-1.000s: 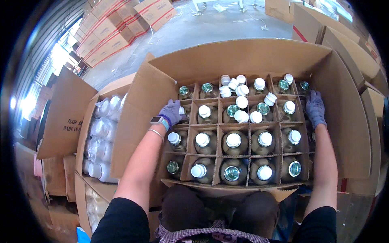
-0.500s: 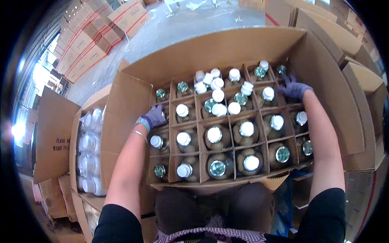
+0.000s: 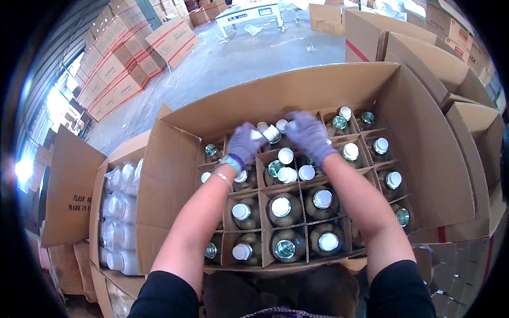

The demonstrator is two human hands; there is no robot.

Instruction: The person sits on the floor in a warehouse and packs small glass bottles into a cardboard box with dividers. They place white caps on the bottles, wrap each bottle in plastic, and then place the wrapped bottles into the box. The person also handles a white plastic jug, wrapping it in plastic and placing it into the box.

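A large cardboard box [image 3: 275, 79] in front of me holds rows of glass bottles between cardboard dividers. Many have white caps [image 3: 280, 206] on, while others show bare greenish mouths with silver rims, like this bottle [image 3: 284, 249]. Loose white caps [image 3: 272, 133] lie heaped over the far middle compartments. At the heap's left side my left hand [image 3: 245, 144], in a lilac glove, has its fingers closed on a white cap [image 3: 257, 135]. Just right of the heap, my right hand [image 3: 308, 135], gloved alike, is bent over the bottles. Motion smears its fingers, so any cap there is hidden.
On the left stands an open box of white plastic-wrapped bottles [image 3: 121, 233]. Open cartons [image 3: 424, 63] crowd the right side. Stacked boxes [image 3: 119, 69] rise at the far left, and a white machine table [image 3: 252, 15] stands across the grey floor [image 3: 228, 61].
Both hands have moved inward from the box's left and right sides to the loose caps. White caps show on the bottles where they were. The whole view has tilted up somewhat.
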